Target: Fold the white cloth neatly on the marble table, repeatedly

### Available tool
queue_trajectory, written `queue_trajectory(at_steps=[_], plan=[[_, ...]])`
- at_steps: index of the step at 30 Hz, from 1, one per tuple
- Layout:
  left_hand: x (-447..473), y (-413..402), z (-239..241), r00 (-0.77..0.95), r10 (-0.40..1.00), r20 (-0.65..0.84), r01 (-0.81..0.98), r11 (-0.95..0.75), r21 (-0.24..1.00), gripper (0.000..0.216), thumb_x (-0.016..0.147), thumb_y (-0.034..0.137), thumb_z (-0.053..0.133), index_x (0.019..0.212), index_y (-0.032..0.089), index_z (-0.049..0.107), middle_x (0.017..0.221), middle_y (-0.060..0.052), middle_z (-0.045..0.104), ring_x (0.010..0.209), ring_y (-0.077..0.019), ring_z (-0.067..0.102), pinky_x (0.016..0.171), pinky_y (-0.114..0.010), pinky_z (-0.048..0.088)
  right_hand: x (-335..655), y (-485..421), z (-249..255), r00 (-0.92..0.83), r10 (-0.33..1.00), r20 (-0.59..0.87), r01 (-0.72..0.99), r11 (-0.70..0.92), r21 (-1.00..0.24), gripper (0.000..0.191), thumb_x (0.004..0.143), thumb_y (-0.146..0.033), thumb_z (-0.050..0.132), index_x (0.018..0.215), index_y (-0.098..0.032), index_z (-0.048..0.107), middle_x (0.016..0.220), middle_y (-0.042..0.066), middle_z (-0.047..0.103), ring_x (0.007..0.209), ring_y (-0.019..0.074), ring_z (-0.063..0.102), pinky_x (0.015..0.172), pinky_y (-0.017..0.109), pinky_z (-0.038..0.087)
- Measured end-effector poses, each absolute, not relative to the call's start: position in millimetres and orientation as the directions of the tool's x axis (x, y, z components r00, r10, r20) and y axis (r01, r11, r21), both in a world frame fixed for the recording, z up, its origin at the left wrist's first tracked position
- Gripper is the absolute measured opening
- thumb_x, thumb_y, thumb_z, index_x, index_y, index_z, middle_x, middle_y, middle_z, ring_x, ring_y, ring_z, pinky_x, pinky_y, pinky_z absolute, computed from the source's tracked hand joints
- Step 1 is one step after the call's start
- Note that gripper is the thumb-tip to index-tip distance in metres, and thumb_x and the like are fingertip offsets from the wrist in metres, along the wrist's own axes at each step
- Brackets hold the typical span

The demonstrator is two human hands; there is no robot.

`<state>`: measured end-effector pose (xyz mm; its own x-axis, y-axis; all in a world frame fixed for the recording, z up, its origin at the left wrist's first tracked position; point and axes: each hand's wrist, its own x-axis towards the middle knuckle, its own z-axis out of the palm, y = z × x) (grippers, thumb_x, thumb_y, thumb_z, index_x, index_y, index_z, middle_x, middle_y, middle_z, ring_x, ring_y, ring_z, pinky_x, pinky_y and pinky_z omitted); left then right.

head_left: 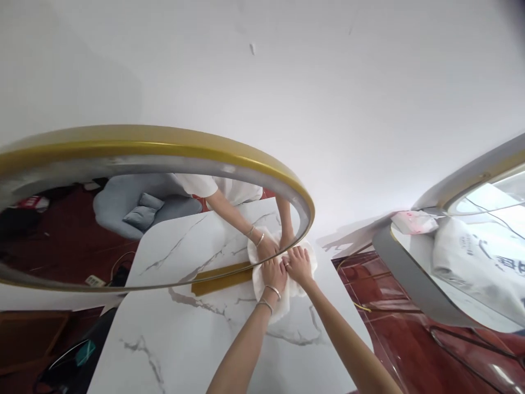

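Observation:
A white cloth (283, 310) lies spread on a marble-patterned tabletop (188, 339), against the lower right edge of a gold-framed mirror (229, 157). My left hand (274, 274), with bracelets at the wrist, presses down on the cloth, its fingers bunched in the fabric near the mirror's edge. Beside it, touching, my right hand (299, 265) rests on the cloth with its fingers spread and a ring on one of them. The mirror shows both arms and the cloth in reflection. A gold strip (223, 280) at the mirror's base runs left from the cloth.
To the right stands a second table (404, 262) with a tissue pack (414, 222), a white printed bag (479, 262) and another mirror (463, 189). A white wall (328, 109) rises behind. Reddish floor (385, 328) and a yellow cable (361, 307) show between the tables.

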<state>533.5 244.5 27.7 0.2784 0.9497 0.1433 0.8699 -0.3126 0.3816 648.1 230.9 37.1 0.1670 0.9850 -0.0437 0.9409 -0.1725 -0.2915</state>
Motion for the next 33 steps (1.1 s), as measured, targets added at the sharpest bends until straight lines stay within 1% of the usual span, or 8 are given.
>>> queue_trajectory(at_steps=[5, 11, 13, 16, 20, 26, 30, 33], plan=[[561, 254, 20, 0.368, 0.921, 0.125, 0.838, -0.387, 0.384, 0.041, 0.088, 0.029, 0.043, 0.120, 0.008, 0.056, 0.119, -0.020, 0.061, 0.113, -0.0325, 0.054, 0.098, -0.048, 0.040, 680, 228, 34, 0.238, 0.971, 0.009, 0.939, -0.228, -0.258, 0.048, 0.092, -0.035, 0.040, 0.139, -0.023, 0.043, 0.132, 0.009, 0.051, 0.132, 0.0265, 0.033, 0.112, 0.048, 0.019], [609, 254, 19, 0.481, 0.856, 0.187, 0.737, -0.511, 0.442, 0.072, 0.082, 0.040, 0.054, 0.141, 0.006, 0.034, 0.142, -0.022, 0.040, 0.132, -0.0376, 0.035, 0.108, -0.052, 0.028, 750, 234, 39, 0.288, 0.946, -0.148, 0.920, -0.317, -0.233, 0.051, 0.084, -0.034, 0.048, 0.134, -0.022, 0.047, 0.132, 0.010, 0.052, 0.125, 0.0301, 0.041, 0.104, 0.053, 0.028], [611, 254, 20, 0.511, 0.833, 0.211, 0.710, -0.547, 0.442, 0.073, 0.082, 0.043, 0.055, 0.144, 0.010, 0.032, 0.146, -0.020, 0.035, 0.136, -0.0376, 0.029, 0.110, -0.053, 0.025, 756, 241, 39, 0.258, 0.955, -0.147, 0.932, -0.286, -0.223, 0.049, 0.080, -0.029, 0.052, 0.128, -0.018, 0.052, 0.129, 0.012, 0.054, 0.124, 0.0302, 0.042, 0.104, 0.050, 0.028], [602, 252, 20, 0.495, 0.842, 0.216, 0.734, -0.538, 0.415, 0.061, 0.086, 0.045, 0.051, 0.141, 0.022, 0.040, 0.148, -0.014, 0.035, 0.136, -0.0352, 0.031, 0.110, -0.052, 0.027, 749, 245, 36, 0.215, 0.971, -0.108, 0.944, -0.235, -0.233, 0.045, 0.080, -0.022, 0.049, 0.124, -0.013, 0.053, 0.126, 0.013, 0.057, 0.119, 0.0257, 0.046, 0.102, 0.040, 0.031], [590, 245, 21, 0.444, 0.877, 0.185, 0.793, -0.480, 0.374, 0.059, 0.084, 0.052, 0.053, 0.137, 0.027, 0.046, 0.147, -0.013, 0.038, 0.134, -0.0334, 0.036, 0.109, -0.054, 0.029, 736, 231, 26, 0.218, 0.975, -0.031, 0.940, -0.219, -0.261, 0.049, 0.089, -0.030, 0.041, 0.136, -0.013, 0.043, 0.137, 0.013, 0.049, 0.123, 0.0262, 0.043, 0.102, 0.040, 0.033], [582, 188, 19, 0.490, 0.839, 0.237, 0.762, -0.544, 0.351, 0.070, 0.081, 0.058, 0.054, 0.141, 0.026, 0.040, 0.153, -0.013, 0.028, 0.142, -0.0328, 0.022, 0.114, -0.059, 0.015, 736, 160, 9, 0.148, 0.963, 0.223, 0.974, -0.103, -0.202, 0.060, 0.094, -0.047, 0.035, 0.146, -0.017, 0.029, 0.151, 0.010, 0.032, 0.140, 0.0265, 0.023, 0.111, 0.044, 0.024], [568, 129, 17, 0.518, 0.828, 0.216, 0.728, -0.559, 0.396, 0.077, 0.076, 0.060, 0.058, 0.142, 0.027, 0.038, 0.155, -0.011, 0.024, 0.141, -0.0338, 0.024, 0.114, -0.060, 0.017, 726, 82, 9, 0.104, 0.961, 0.257, 0.984, -0.061, -0.167, 0.067, 0.095, -0.045, 0.034, 0.152, -0.020, 0.008, 0.152, 0.009, 0.029, 0.143, 0.0264, 0.020, 0.112, 0.049, 0.022], [552, 102, 18, 0.525, 0.832, 0.180, 0.725, -0.547, 0.418, 0.081, 0.071, 0.063, 0.061, 0.140, 0.027, 0.041, 0.155, -0.010, 0.024, 0.140, -0.0347, 0.026, 0.114, -0.057, 0.020, 710, 26, 15, 0.074, 0.974, 0.214, 0.984, -0.037, -0.173, 0.067, 0.094, -0.045, 0.038, 0.152, -0.024, 0.010, 0.155, 0.009, 0.021, 0.143, 0.0283, 0.019, 0.112, 0.048, 0.024]])
